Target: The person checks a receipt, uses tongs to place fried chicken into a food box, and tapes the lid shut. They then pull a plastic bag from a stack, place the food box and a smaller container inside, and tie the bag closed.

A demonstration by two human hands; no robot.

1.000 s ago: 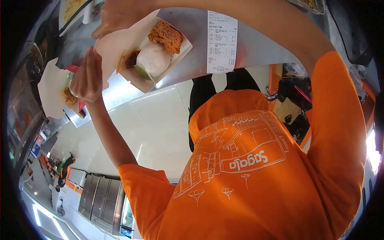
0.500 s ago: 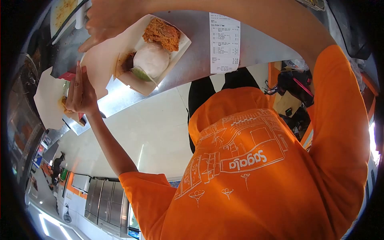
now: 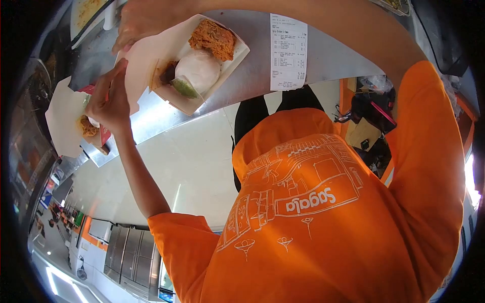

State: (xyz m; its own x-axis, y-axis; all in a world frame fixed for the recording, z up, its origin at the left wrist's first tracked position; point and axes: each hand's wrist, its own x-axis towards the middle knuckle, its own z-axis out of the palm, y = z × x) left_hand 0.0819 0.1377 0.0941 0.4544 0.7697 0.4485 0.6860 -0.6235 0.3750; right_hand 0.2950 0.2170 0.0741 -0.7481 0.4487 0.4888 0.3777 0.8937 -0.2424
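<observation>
An open paper food box [image 3: 230, 70] lies on the metal counter, holding fried chicken [image 3: 213, 39], a mound of white rice [image 3: 198, 69], a green slice [image 3: 185, 89] and dark sauce. Its raised lid [image 3: 144, 63] extends left. My right hand [image 3: 146, 22] reaches across the top, fingers curled at the lid's upper corner. My left hand [image 3: 112, 96] is at the lid's left edge, thumb and fingers drawn together on it. Partly behind my left hand is a second open box [image 3: 63, 118], with fried food [image 3: 89, 126] and a red panel [image 3: 104, 135] visible.
A printed receipt [image 3: 289, 53] lies on the metal counter [image 3: 252, 33], right of the nearer box. A stained white container [image 3: 87, 17] stands at the upper left. Bags and a cardboard piece [image 3: 362, 134] sit under the counter at right. Pale floor [image 3: 182, 151] shows below the counter edge.
My left hand has moved up and right, from beside the second box to the nearer lid's edge. My right fingers, stretched out before, are now curled at the lid's corner. The view has shifted slightly.
</observation>
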